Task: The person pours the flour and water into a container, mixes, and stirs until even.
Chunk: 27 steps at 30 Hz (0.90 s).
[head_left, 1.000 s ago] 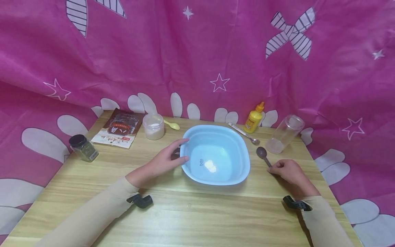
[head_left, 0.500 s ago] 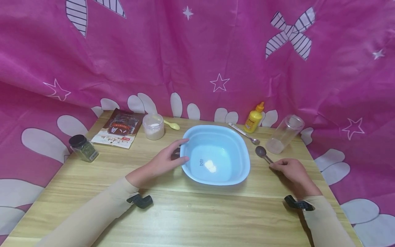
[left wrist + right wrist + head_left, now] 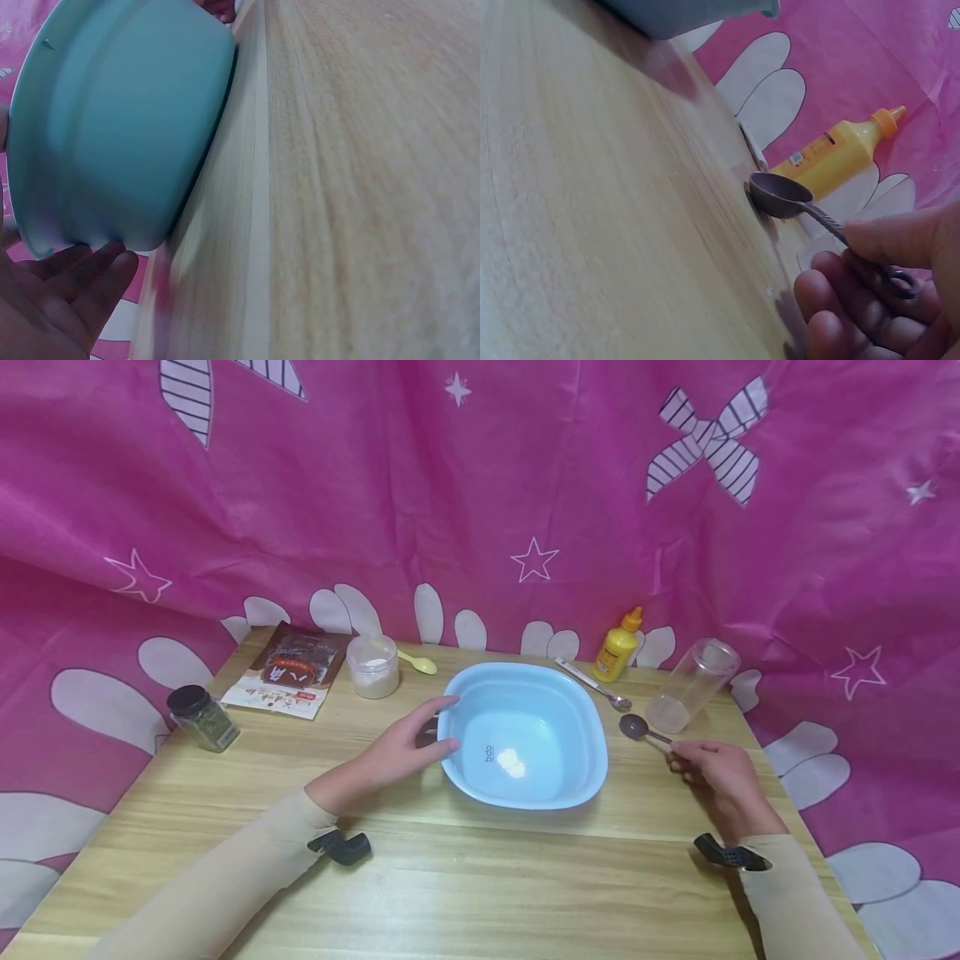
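Note:
A light blue plastic basin [image 3: 558,735] sits mid-table with a small heap of white powder [image 3: 512,763] on its floor. My left hand [image 3: 397,743] grips its left side, thumb and forefinger over the rim; in the left wrist view other fingers [image 3: 97,285] lie against the outer wall. Right of the basin, my right hand [image 3: 716,768] pinches the handle of a dark brown spoon [image 3: 634,727] between thumb and fingers. The right wrist view shows the spoon's round, deep bowl [image 3: 780,195], facing up close over the table, and a ring at the handle's end.
Behind the spoon stand a clear plastic jar [image 3: 693,685], a yellow squeeze bottle [image 3: 617,647] and a metal spoon [image 3: 596,685]. Back left are a tub of white powder [image 3: 373,668], a yellow spoon [image 3: 418,663], a brown-and-white packet [image 3: 288,672] and a black-lidded spice jar [image 3: 204,720].
My right hand has shifted slightly right and turned, swinging the spoon's handle closer to level across the view. The left hand and the basin have stayed put.

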{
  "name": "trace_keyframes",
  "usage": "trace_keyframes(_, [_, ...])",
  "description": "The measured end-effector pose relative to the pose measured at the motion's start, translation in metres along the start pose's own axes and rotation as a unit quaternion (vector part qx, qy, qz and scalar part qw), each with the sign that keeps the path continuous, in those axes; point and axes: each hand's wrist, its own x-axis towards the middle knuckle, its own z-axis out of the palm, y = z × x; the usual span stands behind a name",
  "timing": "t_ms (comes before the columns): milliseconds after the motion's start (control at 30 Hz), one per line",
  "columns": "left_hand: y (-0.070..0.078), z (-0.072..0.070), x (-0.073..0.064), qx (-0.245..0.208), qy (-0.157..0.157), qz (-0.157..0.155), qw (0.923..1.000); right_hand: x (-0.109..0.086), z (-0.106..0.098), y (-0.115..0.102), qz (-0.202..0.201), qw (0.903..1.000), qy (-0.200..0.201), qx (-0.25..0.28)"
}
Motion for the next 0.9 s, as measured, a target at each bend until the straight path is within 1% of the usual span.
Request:
trace_keyframes(167, [-0.001, -0.001, 0.000, 0.000, 0.002, 0.001, 1.0000, -0.001, 0.002, -0.001, 0.004, 0.9959, 0.006, 0.090])
trace_keyframes(333, [-0.001, -0.001, -0.001, 0.001, 0.004, 0.002, 1.0000, -0.001, 0.005, -0.001, 0.001, 0.9840, 0.005, 0.178])
trace_keyframes(433, [0.000, -0.002, 0.000, 0.000, 0.002, 0.000, 1.0000, 0.000, 0.007, -0.001, -0.004, 0.9763, 0.009, 0.216])
trace_keyframes(600, [0.001, -0.001, 0.000, -0.002, 0.000, 0.000, 1.0000, 0.002, 0.010, -0.003, -0.012, 0.9681, 0.023, 0.249])
trace_keyframes(767, [0.001, 0.000, 0.000, -0.003, 0.001, -0.001, 1.0000, 0.004, 0.013, -0.006, -0.023, 0.9621, 0.029, 0.270])
trace_keyframes(900, [0.000, 0.000, -0.001, -0.007, 0.002, -0.001, 1.0000, 0.004, 0.015, -0.011, -0.035, 0.9601, 0.032, 0.276])
